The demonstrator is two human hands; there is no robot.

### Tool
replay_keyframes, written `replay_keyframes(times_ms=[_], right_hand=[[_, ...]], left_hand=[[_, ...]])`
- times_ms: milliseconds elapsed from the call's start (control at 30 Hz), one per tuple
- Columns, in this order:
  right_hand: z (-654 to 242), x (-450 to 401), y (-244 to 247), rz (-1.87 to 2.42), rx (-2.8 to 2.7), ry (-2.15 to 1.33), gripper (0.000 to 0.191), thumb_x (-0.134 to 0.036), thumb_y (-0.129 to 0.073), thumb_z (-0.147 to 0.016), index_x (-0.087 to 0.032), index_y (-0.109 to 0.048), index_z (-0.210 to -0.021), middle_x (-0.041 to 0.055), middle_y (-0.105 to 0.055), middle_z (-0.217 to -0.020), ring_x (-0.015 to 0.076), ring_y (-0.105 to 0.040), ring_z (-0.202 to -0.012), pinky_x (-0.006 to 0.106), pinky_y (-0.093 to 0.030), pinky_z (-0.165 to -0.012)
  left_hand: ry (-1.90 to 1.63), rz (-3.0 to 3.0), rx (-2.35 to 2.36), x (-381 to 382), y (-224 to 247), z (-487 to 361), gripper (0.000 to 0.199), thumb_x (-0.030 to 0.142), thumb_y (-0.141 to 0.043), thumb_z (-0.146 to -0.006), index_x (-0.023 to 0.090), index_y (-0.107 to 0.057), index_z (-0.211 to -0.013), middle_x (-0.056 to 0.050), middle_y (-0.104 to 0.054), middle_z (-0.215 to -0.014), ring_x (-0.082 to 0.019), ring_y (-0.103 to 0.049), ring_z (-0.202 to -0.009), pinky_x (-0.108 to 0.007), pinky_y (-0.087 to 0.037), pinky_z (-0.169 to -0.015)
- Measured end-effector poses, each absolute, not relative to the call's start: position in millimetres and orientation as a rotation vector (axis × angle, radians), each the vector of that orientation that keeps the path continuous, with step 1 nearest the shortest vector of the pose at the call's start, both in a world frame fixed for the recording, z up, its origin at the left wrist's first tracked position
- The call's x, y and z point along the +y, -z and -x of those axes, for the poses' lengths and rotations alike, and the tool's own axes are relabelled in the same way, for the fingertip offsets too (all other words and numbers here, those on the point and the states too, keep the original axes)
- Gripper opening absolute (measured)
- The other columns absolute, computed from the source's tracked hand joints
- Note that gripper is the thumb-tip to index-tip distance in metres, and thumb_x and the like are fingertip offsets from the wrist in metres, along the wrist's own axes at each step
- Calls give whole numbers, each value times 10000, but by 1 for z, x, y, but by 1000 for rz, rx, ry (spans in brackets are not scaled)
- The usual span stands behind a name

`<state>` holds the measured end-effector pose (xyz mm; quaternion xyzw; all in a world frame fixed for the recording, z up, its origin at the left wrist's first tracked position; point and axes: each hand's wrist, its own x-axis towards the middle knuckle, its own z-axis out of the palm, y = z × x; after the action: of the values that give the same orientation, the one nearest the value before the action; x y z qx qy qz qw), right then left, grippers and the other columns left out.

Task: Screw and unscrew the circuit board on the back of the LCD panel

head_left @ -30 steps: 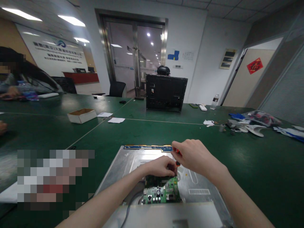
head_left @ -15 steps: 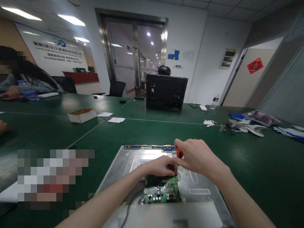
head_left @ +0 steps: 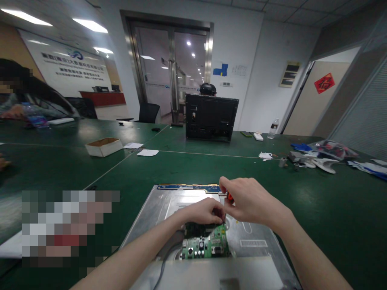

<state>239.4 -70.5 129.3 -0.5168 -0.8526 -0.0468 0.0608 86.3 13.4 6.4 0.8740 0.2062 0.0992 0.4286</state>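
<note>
Head view: beyond the green circuit board (head_left: 208, 246), the right hand (head_left: 252, 201) grips an orange-handled screwdriver (head_left: 230, 197); the left hand (head_left: 203, 211) crowds its shaft, presumably steadying it, though whether those fingers pinch I can't tell.

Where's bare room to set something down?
Bare green tabletop lies right of the right forearm, and between the metal panel and the black casing. It's crowded around the circuit board beside the left hand, and far right around the plastic bag.
</note>
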Motion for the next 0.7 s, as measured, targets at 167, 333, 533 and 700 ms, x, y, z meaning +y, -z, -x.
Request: replay_keyframes(times_ms=[167,333,533,700], right_hand=[[-236,-69,-130,1650,-2565,284,222,-423,-531,-852,-211,-560,-911,33,-659,-704,183,-595,-606,274,-183,-479],[-235,-63,-128,1790,-2520,328,439,-517,-349,-950,-218,-628,-791,61,-666,-684,197,-627,-628,272,-231,-489],[-234,-64,-127,1770,-2527,319,258,-326,-412,-913,-217,-626,-816,53,-674,-698,195,-617,-609,283,-199,-482],[-236,-70,-129,1617,-2580,184,170,-273,-542,-788,-205,-544,-944,27,-673,-752,166,-586,-611,277,-195,-487]], left_hand=[[-241,-2159,527,13,-6,-86,85,67,-600,-681,145,-635,-687,44,-560,-629,-108,-507,-607,-188,-377,-570],[-228,-2151,558,11,-7,-87,98,75,-606,-685,146,-654,-732,33,-587,-656,-107,-523,-600,-191,-389,-576],[-235,-2175,533,13,-4,-86,95,81,-608,-698,141,-659,-752,23,-620,-686,-120,-555,-631,-190,-394,-582],[-252,-2169,518,15,-3,-86,76,66,-610,-683,135,-641,-691,41,-575,-625,-113,-533,-607,-186,-392,-577]])
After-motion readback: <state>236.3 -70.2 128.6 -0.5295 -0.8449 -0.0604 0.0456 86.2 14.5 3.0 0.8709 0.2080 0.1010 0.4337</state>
